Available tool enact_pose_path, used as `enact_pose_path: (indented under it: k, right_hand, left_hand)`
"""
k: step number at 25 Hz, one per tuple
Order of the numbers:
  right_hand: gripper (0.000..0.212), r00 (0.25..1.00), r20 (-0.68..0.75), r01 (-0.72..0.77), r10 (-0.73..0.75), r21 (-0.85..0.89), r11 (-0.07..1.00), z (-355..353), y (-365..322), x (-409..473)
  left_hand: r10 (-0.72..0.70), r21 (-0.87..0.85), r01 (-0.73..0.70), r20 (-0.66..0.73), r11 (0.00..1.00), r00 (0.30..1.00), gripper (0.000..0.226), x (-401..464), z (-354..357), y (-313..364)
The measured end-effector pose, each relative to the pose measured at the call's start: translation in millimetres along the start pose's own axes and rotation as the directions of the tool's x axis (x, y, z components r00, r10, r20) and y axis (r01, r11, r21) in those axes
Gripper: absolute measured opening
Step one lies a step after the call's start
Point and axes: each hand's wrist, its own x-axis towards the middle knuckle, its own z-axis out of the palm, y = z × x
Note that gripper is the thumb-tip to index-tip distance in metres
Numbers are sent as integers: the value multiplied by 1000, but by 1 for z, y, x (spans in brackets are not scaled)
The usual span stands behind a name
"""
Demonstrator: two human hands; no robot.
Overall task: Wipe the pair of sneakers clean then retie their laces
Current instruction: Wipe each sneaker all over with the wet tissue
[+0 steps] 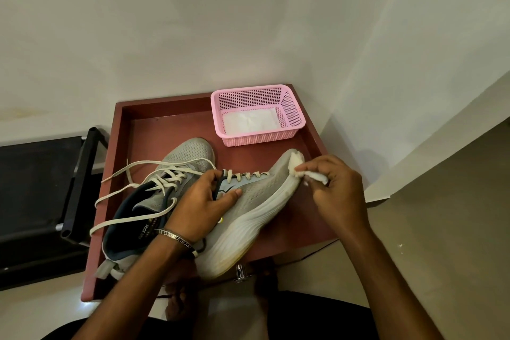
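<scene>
- The left hand (202, 201) grasps the nearer sneaker (248, 210) across its upper, fingers curled over the lacing area and thumb lying along the mesh side. A metal bangle (176, 239) sits on that wrist.
- This sneaker is tilted onto its side, white sole turned toward the person, heel at the near edge of the tray (165, 116) and toe pointing to the far right. Its laces remain threaded through the eyelets.
- The right hand (335, 188) pinches a small white cloth (306, 172) between thumb and fingertips. The cloth touches the toe end of the held sneaker, at the front of the sole.
- The second sneaker (187, 157) lies to the left of the first, partly under the left hand, toe pointing away from the person. Its laces (132, 193) are untied; the loose ends trail over the left rim of the tray.
- Both sneakers rest in the reddish-brown tray, which has raised walls on the left and far sides.
- A pink perforated basket (292, 107) stands at the far right corner of the tray, apart from the sneakers. A folded white cloth (249, 121) lies flat on its bottom.
- A black framed object (80, 182) stands just beside the tray on the left.
- White walls (193, 22) meet in a corner behind the tray.
</scene>
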Motion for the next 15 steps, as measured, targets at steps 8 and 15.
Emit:
enact_pose_path:
  k: [8,15]
  right_hand:
    - [31,992,-124,-31,26,-45,999,10,4,12]
    - [23,991,-116,-78,59,-167,983,11,2,9]
  left_hand:
    - [54,16,-55,41,998,998,59,0,2,-3]
    - [46,10,-46,29,999,999,53,-3,3,2]
